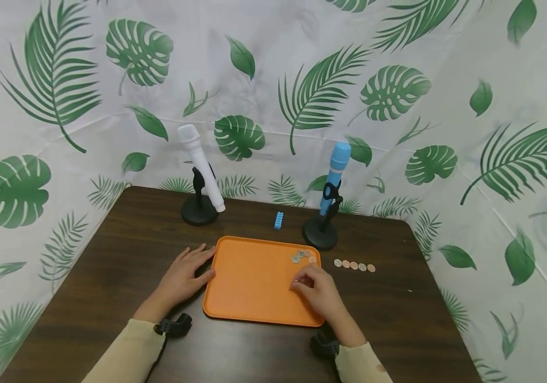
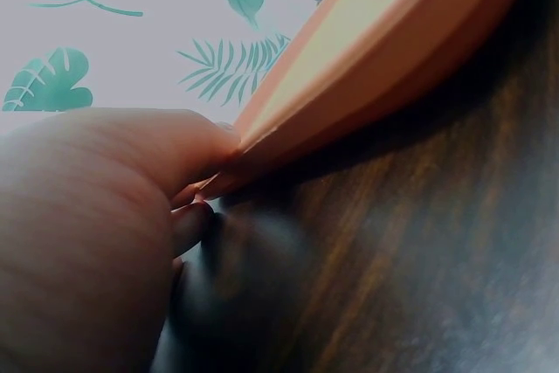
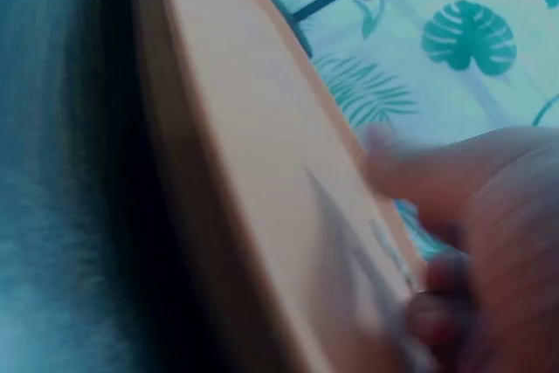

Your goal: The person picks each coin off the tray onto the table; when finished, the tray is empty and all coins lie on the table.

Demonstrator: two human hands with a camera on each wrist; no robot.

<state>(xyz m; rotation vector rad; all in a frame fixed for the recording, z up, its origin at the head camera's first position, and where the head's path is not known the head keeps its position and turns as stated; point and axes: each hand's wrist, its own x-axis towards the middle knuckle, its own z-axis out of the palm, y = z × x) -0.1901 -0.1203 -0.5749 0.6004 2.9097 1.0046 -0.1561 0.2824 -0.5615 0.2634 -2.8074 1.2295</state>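
My left hand (image 1: 184, 275) rests at the left rim of an orange tray (image 1: 249, 282). In the left wrist view its thumb (image 2: 205, 141) touches the tray's edge, with the other fingers low beside it. Over the right part of the tray, my right hand (image 1: 318, 291) has thumb and forefinger together, pinching what looks like a coin (image 1: 296, 281), mostly hidden. That hand is blurred in the right wrist view. Several silver and copper coins (image 1: 300, 254) lie in the tray's far right corner. Another row of coins (image 1: 354, 265) lies on the table right of the tray.
Behind the tray stand a white microphone (image 1: 201, 159) and a blue microphone (image 1: 336, 170), each on a black stand. A small blue brick (image 1: 279, 220) lies between them on the dark wooden table (image 1: 398, 319). A leaf-patterned cloth (image 1: 264, 69) hangs behind.
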